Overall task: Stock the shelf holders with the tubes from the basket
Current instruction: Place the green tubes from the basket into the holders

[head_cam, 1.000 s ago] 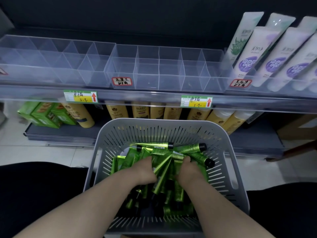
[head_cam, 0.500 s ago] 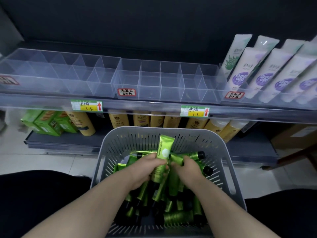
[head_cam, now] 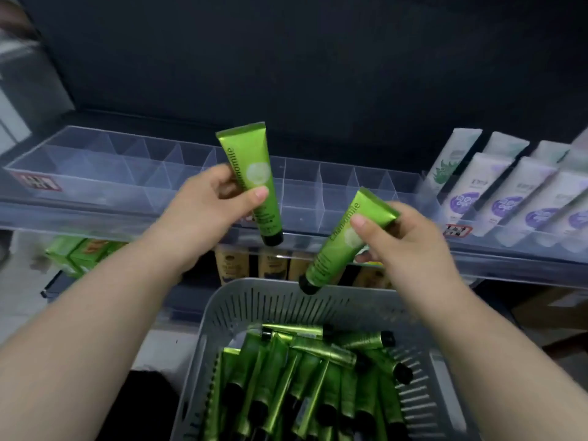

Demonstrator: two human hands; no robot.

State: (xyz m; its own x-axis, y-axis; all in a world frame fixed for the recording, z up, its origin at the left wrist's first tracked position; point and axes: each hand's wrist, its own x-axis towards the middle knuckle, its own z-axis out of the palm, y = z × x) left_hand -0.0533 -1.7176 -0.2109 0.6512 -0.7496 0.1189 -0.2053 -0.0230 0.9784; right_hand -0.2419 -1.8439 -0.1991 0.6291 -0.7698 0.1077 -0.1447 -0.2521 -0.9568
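The left hand (head_cam: pixel 203 214) pinches a green tube (head_cam: pixel 254 173), cap down, before the clear shelf holders (head_cam: pixel 302 198). The right hand (head_cam: pixel 410 246) grips a second tube (head_cam: pixel 340 246), tilted, above the basket (head_cam: pixel 235 303). This is the carrying step. Next, each cap needs lowering into an empty slot, though blur hides which.

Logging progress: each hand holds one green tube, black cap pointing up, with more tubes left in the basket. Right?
Caps are wrong: the head view shows the left hand gripping the left tube and the right hand gripping the right tube, black caps pointing down. The basket does hold more tubes.
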